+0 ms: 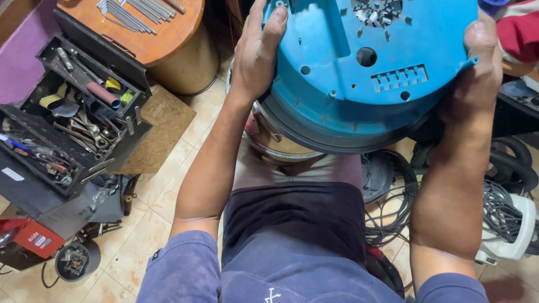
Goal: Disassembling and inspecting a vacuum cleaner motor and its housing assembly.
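While we grip the round blue housing (pixel 365 67) at its rim, left hand (pixel 255 53) and right hand (pixel 477 73) clamp opposite sides, above a steel drum (pixel 275 143) on our lap; an open toolbox (pixel 73 112) sits left.

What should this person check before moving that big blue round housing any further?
1. Left hand on the blue round housing: ok, fingers curl over its left edge.
2. Right hand on it: ok, thumb hooks over the right edge.
3. Grip on both sides at once: ok, the hands sit on opposite edges.
4. Metal drum below the housing: cannot tell whether the two touch or are apart; the housing hides the join.
5. Cables on the floor by the legs: not ok, they lie coiled close underneath.
6. Open toolbox to the left: ok, it stands apart from both arms.
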